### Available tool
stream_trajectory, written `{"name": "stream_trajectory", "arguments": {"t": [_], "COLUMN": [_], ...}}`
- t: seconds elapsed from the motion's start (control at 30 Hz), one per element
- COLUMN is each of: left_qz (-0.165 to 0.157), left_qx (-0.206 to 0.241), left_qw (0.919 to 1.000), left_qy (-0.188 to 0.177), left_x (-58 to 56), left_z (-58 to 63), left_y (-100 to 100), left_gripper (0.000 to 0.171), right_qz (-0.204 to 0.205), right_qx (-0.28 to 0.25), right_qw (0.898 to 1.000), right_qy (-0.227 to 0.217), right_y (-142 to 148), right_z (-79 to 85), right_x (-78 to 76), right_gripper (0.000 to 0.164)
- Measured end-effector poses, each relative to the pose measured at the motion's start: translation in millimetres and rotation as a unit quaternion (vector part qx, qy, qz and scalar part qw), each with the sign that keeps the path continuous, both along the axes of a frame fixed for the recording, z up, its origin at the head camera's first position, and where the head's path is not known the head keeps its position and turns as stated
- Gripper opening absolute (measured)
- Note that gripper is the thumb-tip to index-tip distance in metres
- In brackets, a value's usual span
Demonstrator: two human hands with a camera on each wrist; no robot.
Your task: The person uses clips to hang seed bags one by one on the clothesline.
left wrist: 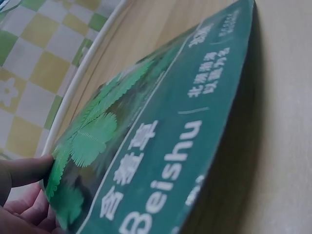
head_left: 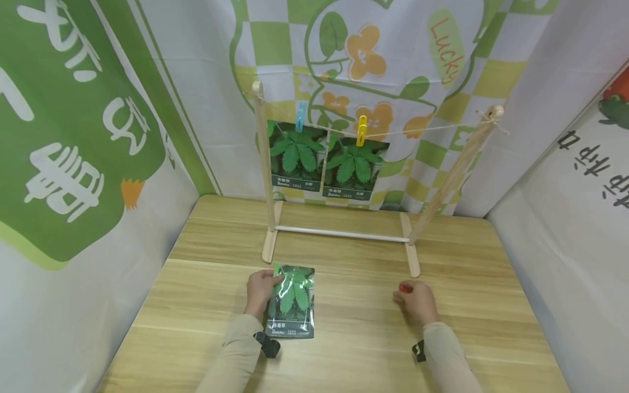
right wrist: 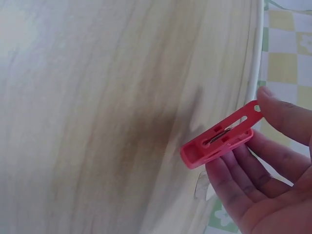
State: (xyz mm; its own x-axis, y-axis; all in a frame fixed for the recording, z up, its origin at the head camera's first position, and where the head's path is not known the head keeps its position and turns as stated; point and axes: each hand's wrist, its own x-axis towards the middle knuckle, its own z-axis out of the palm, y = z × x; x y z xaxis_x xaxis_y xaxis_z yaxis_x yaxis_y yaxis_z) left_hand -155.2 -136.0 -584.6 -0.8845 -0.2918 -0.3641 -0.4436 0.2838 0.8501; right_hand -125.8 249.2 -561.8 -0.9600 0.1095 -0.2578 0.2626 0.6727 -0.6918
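My left hand [head_left: 260,292] pinches the upper left edge of a green seed packet [head_left: 294,300] printed with a fern-like leaf and the word Beishu. In the left wrist view the packet [left wrist: 161,131] tilts over the wooden table, thumb on its printed face. Out to the right, my right hand [head_left: 417,301] holds a red clothespin [right wrist: 222,136] between thumb and fingers, its jaw end pointing away from the palm. Two similar packets hang side by side on a string, the left packet [head_left: 295,158] under a blue clothespin [head_left: 300,116], the right packet [head_left: 355,169] under a yellow clothespin [head_left: 361,131].
A wooden rack stands at the back of the table [head_left: 354,349], with a left post [head_left: 264,164], a right post [head_left: 454,177] and a white crossbar [head_left: 344,234]. The string [head_left: 437,129] runs between the post tops. Behind hangs a checked curtain [head_left: 432,158].
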Motion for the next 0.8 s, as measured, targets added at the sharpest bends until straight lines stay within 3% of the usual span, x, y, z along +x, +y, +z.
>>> {"name": "stream_trajectory", "arguments": {"t": [0.27,0.53,0.8], "left_qz": [0.009,0.019,0.015], "left_qx": [0.051,0.084,0.112], "left_qw": [0.9986,0.9962,0.9936], "left_qy": [-0.001,-0.004,0.007], "left_x": [-1.7,-7.5,-9.5], "left_z": [2.1,5.5,12.6], "left_y": [-0.3,-1.7,-1.6], "left_gripper": [0.033,0.032,0.037], "right_qz": [-0.001,-0.021,-0.033], "right_qx": [-0.023,-0.054,-0.056], "right_qw": [0.999,0.998,0.997], "right_qy": [0.04,0.03,0.052], "right_y": [-0.3,-0.4,-0.6], "right_z": [4.9,16.7,25.9], "right_x": [-5.4,-9.6,-13.2], "right_gripper": [0.037,0.04,0.039]}}
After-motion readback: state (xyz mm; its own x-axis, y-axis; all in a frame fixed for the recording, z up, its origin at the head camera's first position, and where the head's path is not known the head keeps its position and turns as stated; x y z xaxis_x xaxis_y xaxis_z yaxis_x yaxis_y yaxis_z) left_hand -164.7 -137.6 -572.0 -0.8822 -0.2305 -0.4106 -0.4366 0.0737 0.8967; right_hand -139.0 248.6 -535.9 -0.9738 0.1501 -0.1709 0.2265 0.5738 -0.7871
